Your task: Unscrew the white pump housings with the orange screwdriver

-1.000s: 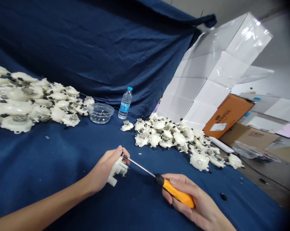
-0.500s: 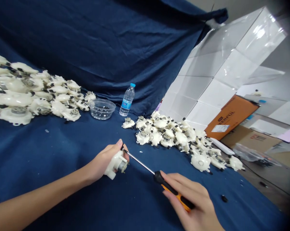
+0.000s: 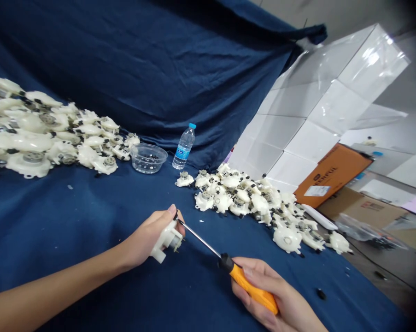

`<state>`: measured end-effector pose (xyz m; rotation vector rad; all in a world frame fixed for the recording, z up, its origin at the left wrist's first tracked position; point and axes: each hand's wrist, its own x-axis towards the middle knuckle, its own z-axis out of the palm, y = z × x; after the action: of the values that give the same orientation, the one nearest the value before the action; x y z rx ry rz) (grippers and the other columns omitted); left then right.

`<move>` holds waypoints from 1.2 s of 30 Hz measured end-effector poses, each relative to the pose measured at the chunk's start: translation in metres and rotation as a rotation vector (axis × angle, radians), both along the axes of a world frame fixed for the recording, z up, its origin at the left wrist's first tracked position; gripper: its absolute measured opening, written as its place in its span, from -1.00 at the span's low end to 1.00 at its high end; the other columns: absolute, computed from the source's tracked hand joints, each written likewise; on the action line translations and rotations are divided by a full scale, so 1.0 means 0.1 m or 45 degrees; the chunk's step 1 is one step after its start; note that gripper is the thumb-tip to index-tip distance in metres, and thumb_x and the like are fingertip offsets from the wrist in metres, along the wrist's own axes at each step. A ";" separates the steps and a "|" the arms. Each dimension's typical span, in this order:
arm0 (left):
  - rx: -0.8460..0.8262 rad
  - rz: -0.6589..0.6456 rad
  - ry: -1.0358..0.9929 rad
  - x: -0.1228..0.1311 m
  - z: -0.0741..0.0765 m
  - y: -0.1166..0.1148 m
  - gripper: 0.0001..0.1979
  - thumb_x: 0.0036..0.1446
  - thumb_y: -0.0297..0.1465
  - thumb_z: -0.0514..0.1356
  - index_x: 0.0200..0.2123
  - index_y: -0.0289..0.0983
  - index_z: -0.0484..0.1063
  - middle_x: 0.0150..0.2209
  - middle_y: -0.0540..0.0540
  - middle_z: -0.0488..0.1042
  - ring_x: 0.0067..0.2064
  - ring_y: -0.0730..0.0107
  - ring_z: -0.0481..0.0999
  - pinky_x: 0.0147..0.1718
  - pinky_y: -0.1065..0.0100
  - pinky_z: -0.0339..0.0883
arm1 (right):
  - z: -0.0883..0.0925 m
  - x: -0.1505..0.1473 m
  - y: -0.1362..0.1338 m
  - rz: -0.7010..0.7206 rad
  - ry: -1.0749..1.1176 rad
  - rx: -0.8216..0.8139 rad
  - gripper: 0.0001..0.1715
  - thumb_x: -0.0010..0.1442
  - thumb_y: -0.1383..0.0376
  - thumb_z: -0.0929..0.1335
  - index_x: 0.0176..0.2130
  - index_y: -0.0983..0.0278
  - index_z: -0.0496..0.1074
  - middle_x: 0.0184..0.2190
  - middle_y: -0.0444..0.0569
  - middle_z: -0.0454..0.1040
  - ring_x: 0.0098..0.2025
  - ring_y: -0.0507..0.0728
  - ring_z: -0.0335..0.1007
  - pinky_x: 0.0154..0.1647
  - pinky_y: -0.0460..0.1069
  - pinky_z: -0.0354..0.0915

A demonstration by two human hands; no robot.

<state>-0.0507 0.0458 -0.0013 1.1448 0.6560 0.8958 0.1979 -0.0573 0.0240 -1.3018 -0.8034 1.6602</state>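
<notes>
My left hand (image 3: 149, 237) is closed around a small white plastic part (image 3: 166, 242) with a metal motor end, held just above the blue cloth (image 3: 90, 216). My right hand (image 3: 280, 304) grips the orange handle of a screwdriver (image 3: 249, 286). Its thin metal shaft runs up and left, and the tip touches the top of the part beside my left thumb.
A heap of white parts (image 3: 249, 198) lies to the right of the hands, and a bigger heap (image 3: 42, 133) at the far left. A clear bowl (image 3: 148, 158) and a water bottle (image 3: 183, 146) stand behind. White wrapped boxes (image 3: 318, 106) and cardboard cartons (image 3: 328, 175) fill the right.
My right hand has re-gripped the handle, so more orange shows than half a second ago. The tip stays on the part; my left hand has barely moved.
</notes>
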 end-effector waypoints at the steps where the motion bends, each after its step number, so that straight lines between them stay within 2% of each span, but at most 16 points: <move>1: 0.000 -0.010 0.012 0.00 -0.01 0.01 -0.53 0.19 0.02 0.03 -0.41 -0.29 0.37 -0.45 -0.04 0.41 -0.52 0.49 0.34 -0.59 0.48 0.14 | 0.00 0.00 -0.01 0.011 -0.048 0.056 -0.63 0.01 0.14 0.51 -0.22 0.31 0.53 -0.59 -0.03 0.50 -0.79 -0.22 0.02 -0.80 -0.29 -0.13; 3: -0.001 -0.021 0.030 -0.01 -0.03 0.02 -0.52 0.19 0.02 0.02 -0.41 -0.29 0.37 -0.44 -0.05 0.42 -0.51 0.48 0.34 -0.58 0.48 0.14 | -0.02 0.00 -0.03 0.087 -0.215 0.186 -0.62 0.07 0.11 0.48 -0.16 0.28 0.55 -0.58 -0.08 0.47 -0.78 -0.22 -0.01 -0.77 -0.28 -0.13; 5: 0.007 -0.037 0.026 -0.01 -0.03 0.04 -0.51 0.19 0.03 0.01 -0.43 -0.28 0.36 -0.46 -0.04 0.42 -0.52 0.49 0.33 -0.59 0.48 0.15 | -0.05 0.00 -0.06 0.108 -0.543 0.399 -0.63 0.12 0.12 0.45 -0.10 0.23 0.56 -0.55 -0.08 0.47 -0.73 -0.16 0.06 -0.76 -0.24 -0.04; 8: -0.034 -0.064 0.004 -0.01 -0.02 0.06 -0.51 0.17 0.05 0.02 -0.44 -0.28 0.35 -0.52 -0.01 0.40 -0.58 0.51 0.29 -0.61 0.47 0.13 | -0.09 -0.01 -0.10 0.018 -1.199 1.006 -0.59 0.12 0.27 0.44 0.01 0.13 0.52 -0.33 0.05 0.56 -0.47 0.08 0.40 -0.56 -0.09 0.31; 10: -0.065 -0.057 -0.016 -0.01 0.00 0.06 -0.52 0.15 0.05 0.04 -0.42 -0.27 0.34 -0.52 0.00 0.40 -0.58 0.51 0.29 -0.62 0.47 0.13 | -0.10 -0.02 -0.10 0.059 -1.456 1.392 -0.42 0.12 0.40 0.40 0.12 0.08 0.42 -0.23 0.07 0.56 -0.33 0.16 0.46 -0.43 -0.02 0.39; 11: -0.071 -0.052 -0.020 -0.01 0.01 0.06 -0.53 0.15 0.05 0.06 -0.42 -0.27 0.34 -0.51 0.00 0.41 -0.58 0.51 0.30 -0.62 0.48 0.13 | -0.10 -0.04 -0.10 0.109 -1.498 1.487 -0.38 0.13 0.44 0.38 0.16 0.07 0.38 -0.25 0.06 0.56 -0.34 0.16 0.46 -0.42 -0.01 0.39; 13: -0.067 -0.053 -0.026 -0.01 0.01 0.06 -0.54 0.15 0.04 0.06 -0.42 -0.27 0.34 -0.52 0.00 0.40 -0.59 0.52 0.28 -0.63 0.47 0.12 | -0.09 -0.06 -0.09 0.107 -1.451 1.434 -0.41 0.12 0.43 0.39 0.13 0.07 0.42 -0.31 0.03 0.55 -0.40 0.14 0.44 -0.48 -0.03 0.36; 16: -0.065 -0.049 -0.007 -0.01 -0.01 0.06 -0.53 0.17 0.04 0.03 -0.43 -0.27 0.33 -0.53 -0.01 0.40 -0.60 0.51 0.28 -0.63 0.46 0.11 | -0.06 -0.08 -0.07 0.012 -1.068 0.866 -0.62 0.11 0.23 0.45 -0.03 0.14 0.55 -0.46 -0.02 0.52 -0.60 0.00 0.29 -0.66 -0.13 0.20; 19: -0.030 -0.036 0.012 -0.01 -0.02 0.05 -0.52 0.19 0.04 0.01 -0.40 -0.27 0.33 -0.47 -0.02 0.43 -0.54 0.48 0.34 -0.60 0.46 0.12 | -0.01 -0.08 -0.06 0.050 -0.488 0.336 -0.59 0.08 0.11 0.47 -0.09 0.24 0.57 -0.57 -0.08 0.46 -0.76 -0.18 0.02 -0.75 -0.22 -0.10; 21: -0.032 -0.029 0.030 -0.01 0.00 0.03 -0.55 0.19 0.03 0.01 -0.35 -0.27 0.31 -0.43 -0.02 0.44 -0.50 0.47 0.36 -0.57 0.45 0.12 | 0.02 -0.08 -0.05 0.037 -0.216 0.150 -0.60 0.05 0.12 0.49 -0.15 0.28 0.58 -0.56 -0.05 0.48 -0.78 -0.22 -0.01 -0.76 -0.25 -0.18; 24: -0.063 -0.035 0.066 -0.02 0.04 0.00 -0.55 0.19 0.04 0.02 -0.31 -0.27 0.29 -0.41 -0.02 0.44 -0.47 0.46 0.37 -0.55 0.44 0.12 | 0.05 -0.08 -0.06 0.011 -0.068 0.010 -0.68 0.03 0.15 0.51 -0.25 0.31 0.58 -0.58 -0.03 0.49 -0.79 -0.23 0.00 -0.77 -0.26 -0.20; 26: -0.058 -0.054 0.082 -0.03 0.05 -0.01 -0.54 0.19 0.05 0.02 -0.31 -0.27 0.29 -0.41 -0.01 0.43 -0.46 0.46 0.36 -0.53 0.44 0.13 | 0.05 -0.08 -0.08 0.011 -0.109 0.045 -0.67 0.01 0.14 0.52 -0.26 0.32 0.58 -0.59 -0.04 0.48 -0.79 -0.24 0.00 -0.76 -0.26 -0.19; 29: -0.032 -0.075 0.076 -0.04 0.01 0.00 -0.53 0.20 0.05 -0.01 -0.31 -0.27 0.29 -0.39 -0.02 0.43 -0.45 0.46 0.36 -0.52 0.43 0.14 | 0.00 -0.09 -0.11 -0.031 -0.349 0.186 -0.52 -0.02 0.09 0.53 -0.14 0.31 0.57 -0.60 -0.10 0.44 -0.76 -0.23 -0.03 -0.74 -0.25 -0.19; 32: -0.029 -0.079 0.057 -0.04 -0.05 0.04 -0.52 0.20 0.06 -0.02 -0.29 -0.26 0.29 -0.38 -0.03 0.43 -0.47 0.46 0.34 -0.54 0.43 0.15 | -0.07 -0.10 -0.14 -0.127 -0.759 0.351 -0.45 0.00 0.06 0.50 -0.05 0.27 0.56 -0.57 -0.08 0.45 -0.71 -0.11 0.13 -0.73 -0.20 0.01; 34: -0.044 -0.074 0.046 -0.03 -0.08 0.05 -0.52 0.19 0.07 -0.01 -0.28 -0.26 0.28 -0.38 -0.02 0.43 -0.48 0.47 0.34 -0.55 0.43 0.15 | -0.11 -0.13 -0.15 -0.174 -1.085 0.668 -0.57 0.01 0.14 0.49 -0.09 0.19 0.59 -0.46 0.01 0.53 -0.52 0.06 0.37 -0.59 -0.11 0.27; 36: -0.040 -0.072 0.036 -0.03 -0.08 0.07 -0.52 0.18 0.07 -0.01 -0.29 -0.27 0.28 -0.40 -0.02 0.43 -0.51 0.49 0.32 -0.57 0.43 0.14 | -0.11 -0.18 -0.16 -0.178 -1.327 1.081 -0.62 0.06 0.28 0.45 -0.07 0.11 0.59 -0.35 0.04 0.56 -0.35 0.15 0.45 -0.41 -0.05 0.36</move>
<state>-0.0537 0.0526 -0.0089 1.1446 0.6556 0.8197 0.1797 -0.0731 0.0129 -1.4496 -1.7112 0.2833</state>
